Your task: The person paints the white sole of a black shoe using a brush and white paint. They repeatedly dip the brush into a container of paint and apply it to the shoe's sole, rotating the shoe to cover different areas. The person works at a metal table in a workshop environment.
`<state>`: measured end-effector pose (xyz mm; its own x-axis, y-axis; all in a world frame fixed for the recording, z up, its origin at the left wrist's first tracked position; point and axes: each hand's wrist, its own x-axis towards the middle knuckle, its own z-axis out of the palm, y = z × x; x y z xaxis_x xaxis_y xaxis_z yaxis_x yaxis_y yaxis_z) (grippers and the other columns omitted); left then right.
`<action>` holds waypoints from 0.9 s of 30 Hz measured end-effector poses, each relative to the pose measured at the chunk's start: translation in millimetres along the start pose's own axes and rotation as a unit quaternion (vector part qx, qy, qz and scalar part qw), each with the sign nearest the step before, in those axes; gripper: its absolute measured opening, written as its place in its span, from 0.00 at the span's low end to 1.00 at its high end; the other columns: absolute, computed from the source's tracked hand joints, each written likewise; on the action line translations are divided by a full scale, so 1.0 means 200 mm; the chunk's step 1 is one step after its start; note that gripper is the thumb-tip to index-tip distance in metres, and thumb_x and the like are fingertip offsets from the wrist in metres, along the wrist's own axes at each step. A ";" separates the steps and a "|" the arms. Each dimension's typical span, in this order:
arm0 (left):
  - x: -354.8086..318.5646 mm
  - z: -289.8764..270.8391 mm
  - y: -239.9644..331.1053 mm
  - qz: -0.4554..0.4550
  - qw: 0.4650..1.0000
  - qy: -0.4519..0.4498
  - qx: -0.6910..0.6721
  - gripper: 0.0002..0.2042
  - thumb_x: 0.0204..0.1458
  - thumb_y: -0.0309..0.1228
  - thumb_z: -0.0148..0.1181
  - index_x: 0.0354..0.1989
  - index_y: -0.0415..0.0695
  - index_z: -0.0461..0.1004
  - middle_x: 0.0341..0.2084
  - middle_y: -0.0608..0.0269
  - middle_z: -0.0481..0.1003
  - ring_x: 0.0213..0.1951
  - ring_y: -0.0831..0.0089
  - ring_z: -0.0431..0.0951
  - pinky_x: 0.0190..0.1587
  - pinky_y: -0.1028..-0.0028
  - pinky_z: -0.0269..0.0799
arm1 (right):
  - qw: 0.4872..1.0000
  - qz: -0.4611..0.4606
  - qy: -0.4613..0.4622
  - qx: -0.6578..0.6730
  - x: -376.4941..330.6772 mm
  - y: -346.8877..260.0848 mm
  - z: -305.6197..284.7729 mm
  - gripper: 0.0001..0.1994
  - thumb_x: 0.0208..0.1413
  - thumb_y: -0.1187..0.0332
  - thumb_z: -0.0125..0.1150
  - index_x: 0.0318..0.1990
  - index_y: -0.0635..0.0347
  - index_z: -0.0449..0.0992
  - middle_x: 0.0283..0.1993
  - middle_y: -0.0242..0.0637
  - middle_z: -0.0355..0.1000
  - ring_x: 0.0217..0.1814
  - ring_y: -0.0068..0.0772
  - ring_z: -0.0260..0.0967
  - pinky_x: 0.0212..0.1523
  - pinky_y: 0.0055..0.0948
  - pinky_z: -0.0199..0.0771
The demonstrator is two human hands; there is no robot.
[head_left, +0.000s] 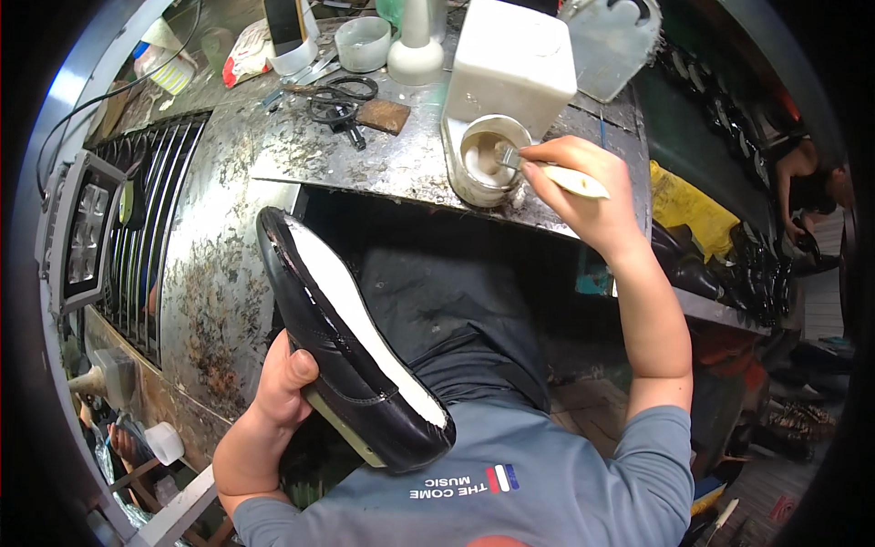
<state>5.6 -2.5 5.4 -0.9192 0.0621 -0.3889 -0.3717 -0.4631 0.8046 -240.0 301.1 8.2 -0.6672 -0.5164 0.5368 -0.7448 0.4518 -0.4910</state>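
My left hand (pixel 288 381) is closed around the side of a black leather shoe (pixel 339 360), holding it tilted above my lap. A white coating covers the shoe's underside (pixel 339 283); a pale green strip, perhaps the last, shows along the top opening. Over the bench's front edge, my right hand (pixel 583 182) grips a brush (pixel 576 180) with a cream handle. Its bristle end dips into a round cup (pixel 492 195) of whitish liquid, probably glue. The cup stands against a white plastic container (pixel 510 64). Some of the right fingers are hidden behind the hand.
Black-handled scissors (pixel 342 98) and a brown block (pixel 383 116) lie on the stained metal bench (pixel 214 228). A translucent bowl (pixel 363 44) stands behind them. At left are a barred grille (pixel 150 228) and a lamp (pixel 88 232). Several black shoes (pixel 752 273) and another person (pixel 811 187) are at right.
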 end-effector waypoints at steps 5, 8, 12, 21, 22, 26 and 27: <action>-0.01 0.02 0.02 -0.007 1.000 0.009 0.003 0.46 0.48 0.58 0.73 0.63 0.31 0.64 0.51 0.52 0.78 0.51 0.66 0.81 0.55 0.66 0.78 | 0.991 -0.089 0.024 0.097 0.06 -0.14 -0.05 0.11 0.52 0.72 0.74 0.43 0.62 0.85 0.40 0.41 0.82 0.41 0.36 0.81 0.42 0.29 0.79; 0.01 0.01 0.01 -0.011 1.000 -0.012 0.009 0.46 0.48 0.57 0.73 0.63 0.31 0.64 0.51 0.52 0.78 0.51 0.66 0.81 0.55 0.66 0.78 | 0.960 -0.104 -0.074 0.250 0.04 -0.25 -0.04 0.12 0.48 0.73 0.75 0.41 0.67 0.83 0.40 0.45 0.82 0.40 0.39 0.80 0.44 0.34 0.79; 0.02 0.06 0.03 -0.018 1.000 -0.012 0.021 0.46 0.48 0.58 0.73 0.63 0.31 0.64 0.52 0.53 0.77 0.52 0.66 0.80 0.56 0.67 0.77 | 0.918 -0.143 -0.088 0.359 0.03 -0.42 0.01 0.10 0.47 0.73 0.75 0.37 0.65 0.84 0.32 0.41 0.81 0.32 0.38 0.81 0.34 0.32 0.81; 0.03 0.07 0.03 -0.025 0.999 -0.007 0.041 0.47 0.49 0.61 0.71 0.64 0.31 0.63 0.52 0.53 0.77 0.52 0.66 0.80 0.57 0.66 0.76 | 0.900 -0.128 -0.131 0.395 0.03 -0.49 0.03 0.08 0.47 0.73 0.74 0.34 0.64 0.84 0.28 0.40 0.81 0.27 0.38 0.80 0.28 0.31 0.82; 0.02 0.07 0.03 -0.024 0.999 -0.003 0.041 0.47 0.49 0.61 0.71 0.64 0.31 0.63 0.52 0.53 0.77 0.52 0.66 0.80 0.57 0.66 0.76 | 0.894 -0.124 -0.147 0.406 0.02 -0.49 0.02 0.07 0.47 0.73 0.74 0.34 0.64 0.84 0.27 0.40 0.80 0.27 0.38 0.80 0.28 0.31 0.81; 0.03 0.03 -0.01 -0.016 1.000 -0.007 -0.001 0.46 0.53 0.59 0.68 0.66 0.31 0.62 0.54 0.49 0.76 0.54 0.63 0.80 0.59 0.64 0.76 | 0.873 -0.113 -0.195 0.433 -0.01 -0.50 -0.05 0.05 0.48 0.75 0.72 0.32 0.65 0.84 0.25 0.39 0.79 0.26 0.37 0.80 0.27 0.30 0.81; 0.03 0.01 -0.02 -0.014 1.000 -0.010 -0.015 0.45 0.54 0.58 0.67 0.66 0.31 0.61 0.55 0.49 0.76 0.55 0.62 0.80 0.59 0.63 0.76 | 0.868 -0.116 -0.204 0.438 -0.01 -0.50 -0.07 0.05 0.48 0.74 0.73 0.32 0.65 0.84 0.25 0.39 0.79 0.26 0.37 0.80 0.26 0.30 0.80</action>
<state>2.1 1.9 0.3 -0.9109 0.0926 -0.4021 -0.3937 -0.4869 0.7797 -164.9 266.7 65.0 -0.3091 -0.8147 0.4906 -0.4458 -0.3316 -0.8315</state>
